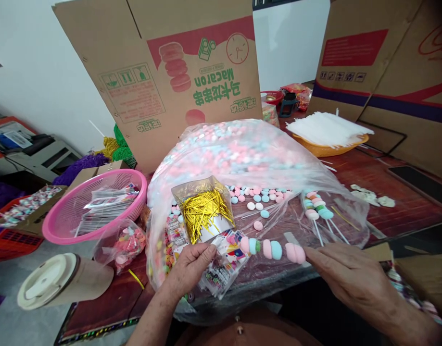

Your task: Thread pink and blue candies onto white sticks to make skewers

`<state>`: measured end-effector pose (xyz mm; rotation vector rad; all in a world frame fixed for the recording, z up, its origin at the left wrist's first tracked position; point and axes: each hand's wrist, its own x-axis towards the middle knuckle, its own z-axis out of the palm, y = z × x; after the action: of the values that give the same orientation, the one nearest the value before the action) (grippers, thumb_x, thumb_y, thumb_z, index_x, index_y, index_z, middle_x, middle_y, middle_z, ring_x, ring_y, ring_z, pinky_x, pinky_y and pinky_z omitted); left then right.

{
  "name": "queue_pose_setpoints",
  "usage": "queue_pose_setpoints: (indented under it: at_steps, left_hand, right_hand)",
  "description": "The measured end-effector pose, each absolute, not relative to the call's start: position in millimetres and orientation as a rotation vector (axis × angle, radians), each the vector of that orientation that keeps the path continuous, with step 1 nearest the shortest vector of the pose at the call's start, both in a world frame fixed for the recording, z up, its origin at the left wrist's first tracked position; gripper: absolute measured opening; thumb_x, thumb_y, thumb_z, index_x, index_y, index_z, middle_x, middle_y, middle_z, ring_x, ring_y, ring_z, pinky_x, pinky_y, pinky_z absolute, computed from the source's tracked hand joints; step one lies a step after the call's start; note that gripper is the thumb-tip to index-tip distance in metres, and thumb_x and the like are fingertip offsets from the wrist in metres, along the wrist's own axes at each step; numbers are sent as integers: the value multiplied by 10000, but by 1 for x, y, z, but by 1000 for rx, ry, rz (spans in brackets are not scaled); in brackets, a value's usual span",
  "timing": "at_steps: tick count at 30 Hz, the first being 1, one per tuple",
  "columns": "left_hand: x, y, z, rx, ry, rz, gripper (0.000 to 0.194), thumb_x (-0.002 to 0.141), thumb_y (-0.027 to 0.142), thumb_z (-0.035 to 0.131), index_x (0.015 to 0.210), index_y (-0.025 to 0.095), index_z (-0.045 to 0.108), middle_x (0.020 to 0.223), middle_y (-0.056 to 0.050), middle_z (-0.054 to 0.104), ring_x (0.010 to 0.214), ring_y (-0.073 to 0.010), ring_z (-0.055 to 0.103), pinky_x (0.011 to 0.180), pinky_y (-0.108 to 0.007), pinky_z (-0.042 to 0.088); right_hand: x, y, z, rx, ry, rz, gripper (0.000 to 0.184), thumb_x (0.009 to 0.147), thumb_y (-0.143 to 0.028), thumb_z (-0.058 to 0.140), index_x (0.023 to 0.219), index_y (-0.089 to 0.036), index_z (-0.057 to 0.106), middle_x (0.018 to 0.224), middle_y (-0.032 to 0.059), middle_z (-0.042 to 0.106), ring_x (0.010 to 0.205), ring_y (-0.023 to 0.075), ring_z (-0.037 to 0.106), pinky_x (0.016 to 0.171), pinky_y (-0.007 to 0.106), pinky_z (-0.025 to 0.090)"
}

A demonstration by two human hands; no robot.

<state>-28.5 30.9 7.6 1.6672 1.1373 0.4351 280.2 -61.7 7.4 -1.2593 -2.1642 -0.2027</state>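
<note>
My left hand (195, 263) is closed, thumb pressed on a clear printed candy bag (231, 255) on top of a small stack of such bags. My right hand (354, 276) has its fingers together at the end of a candy skewer (272, 250) of pink and blue pieces with a bit of green. The skewer lies level, its left tip at the printed bag. Its stick is hidden by my right hand. Just beyond my left hand stands an opened pouch of gold twist ties (208, 211). Finished-looking candy skewers (317, 206) lie beyond my right hand.
A large clear plastic sack (238, 144) of pink, blue and white candies fills the middle. Left are a pink basket (49, 218) of flat packets and a lidded cup (94, 278). White sticks (329, 129) fill a yellow basket at right, near a phone (423, 184). Cardboard boxes (134, 38) stand behind.
</note>
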Motion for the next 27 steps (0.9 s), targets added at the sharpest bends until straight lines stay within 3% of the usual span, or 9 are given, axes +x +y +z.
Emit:
queue_pose_setpoints:
  at_steps: [7,12,20,22,25,27]
  left_hand:
    - [-24,28,11,1493,1076,428,444,801,514,453,724,130,662,719,-46,650,676,-160,556,635,-256,424]
    - [-24,30,11,1462,1079,482,462,796,529,448,676,125,637,623,-24,590,617,-142,517,594,-246,398]
    - [-9,28,20,2141,1015,290,462,884,420,338,555,155,526,535,25,444,541,-99,411,539,-222,302]
    - [-4,28,25,2305,989,273,433,900,387,311,644,171,586,595,6,524,603,-121,474,612,-238,332]
    - [1,27,28,2427,977,274,380,837,489,415,1027,220,605,839,-54,645,791,-198,549,732,-291,364]
    - [4,25,27,2470,966,200,606,688,606,552,1155,219,543,915,-93,649,846,-253,554,735,-316,378]
  right_hand:
    - [277,-64,9,-1336,-2095,-143,340,831,-94,474,1125,-242,556,701,9,623,616,121,545,602,262,397]
    - [278,-67,5,-1281,-2155,-140,329,830,-97,462,1091,-257,584,678,-2,621,579,103,538,569,248,390]
    - [283,-59,11,-1270,-2358,116,230,871,-141,408,975,-226,595,612,-18,556,546,96,496,530,223,352]
    - [281,-53,13,-1272,-2364,213,215,879,-165,403,905,-227,607,615,-18,564,543,94,502,520,212,351]
    - [281,-47,16,-1259,-2302,313,213,882,-195,411,866,-232,620,651,-5,608,575,99,542,534,199,374]
    - [279,-45,18,-1238,-2293,353,220,885,-208,406,854,-229,623,665,3,623,591,106,557,547,200,384]
